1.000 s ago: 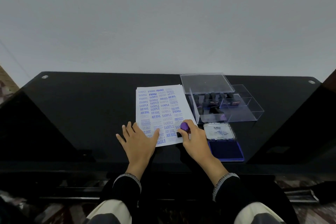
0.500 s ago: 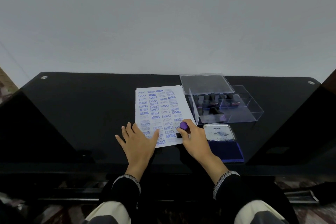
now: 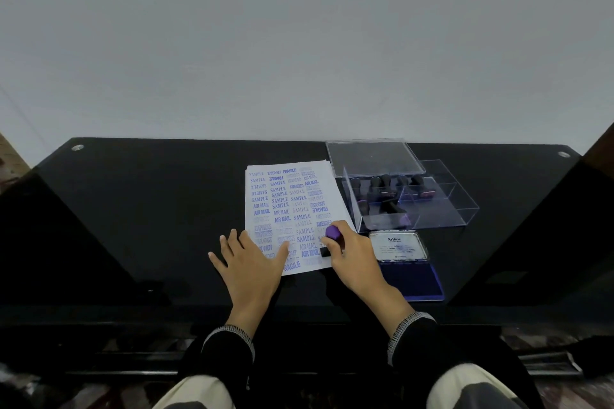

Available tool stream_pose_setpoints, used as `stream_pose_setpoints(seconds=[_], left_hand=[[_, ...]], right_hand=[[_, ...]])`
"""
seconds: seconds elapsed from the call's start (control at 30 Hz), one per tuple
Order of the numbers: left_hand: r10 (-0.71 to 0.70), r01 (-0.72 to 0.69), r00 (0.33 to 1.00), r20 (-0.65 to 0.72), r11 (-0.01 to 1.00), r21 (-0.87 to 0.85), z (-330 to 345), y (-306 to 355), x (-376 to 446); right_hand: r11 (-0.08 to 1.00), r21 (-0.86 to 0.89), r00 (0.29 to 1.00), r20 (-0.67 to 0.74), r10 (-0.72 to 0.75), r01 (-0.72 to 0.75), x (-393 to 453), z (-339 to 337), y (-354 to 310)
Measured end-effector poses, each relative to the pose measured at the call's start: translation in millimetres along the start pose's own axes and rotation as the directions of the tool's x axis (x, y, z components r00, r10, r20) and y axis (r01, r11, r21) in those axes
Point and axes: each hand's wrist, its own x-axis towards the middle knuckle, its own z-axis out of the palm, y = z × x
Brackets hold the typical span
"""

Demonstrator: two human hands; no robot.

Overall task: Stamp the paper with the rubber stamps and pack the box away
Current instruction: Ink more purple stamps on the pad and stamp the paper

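I read right hand (image 3: 352, 256) curled round purple-knobbed black rubber stamp (image 3: 332, 237) | base on white stamped paper sheet (image 3: 289, 209), near-right corner | left hand (image 3: 249, 262) flat, pinning sheet | clear plastic box (image 3: 412, 202) lies up-right, nearer right hand

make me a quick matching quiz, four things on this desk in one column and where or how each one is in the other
Things:
1. paper
2. stamp
3. ink pad
4. clear box

States:
A. lid off, more stamps inside
B. open, blue, nearest the right sleeve
C. gripped by the right hand
D. pressed flat under the left hand

Pairs: 1-D, 2-C, 3-B, 4-A
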Motion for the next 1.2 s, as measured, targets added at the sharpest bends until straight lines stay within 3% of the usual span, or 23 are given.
stream_pose_setpoints(seconds=[0.17, 0.53, 0.9, 1.2], left_hand=[[0.000, 0.000, 1.000, 0.002, 1.000, 0.012, -0.4, 0.0, 0.0], [0.002, -0.002, 1.000, 0.005, 1.000, 0.011, -0.6, -0.5, 0.2], [0.000, 0.000, 1.000, 0.008, 1.000, 0.023, 0.3, -0.2, 0.3], [-0.002, 0.002, 1.000, -0.002, 1.000, 0.008, 0.3, -0.3, -0.2]], right_hand=[[1.000, -0.009, 0.999, 0.037, 0.005, -0.005, 5.7, -4.2, -3.4], [0.999, 0.041, 0.998, -0.062, -0.018, 0.020, -11.0, 5.5, 6.6], [1.000, -0.010, 1.000, 0.021, -0.003, 0.003, 4.9, 1.0, 5.1], [1.000, 0.009, 0.997, -0.070, -0.015, 0.016, -10.9, 4.7, 4.6]])
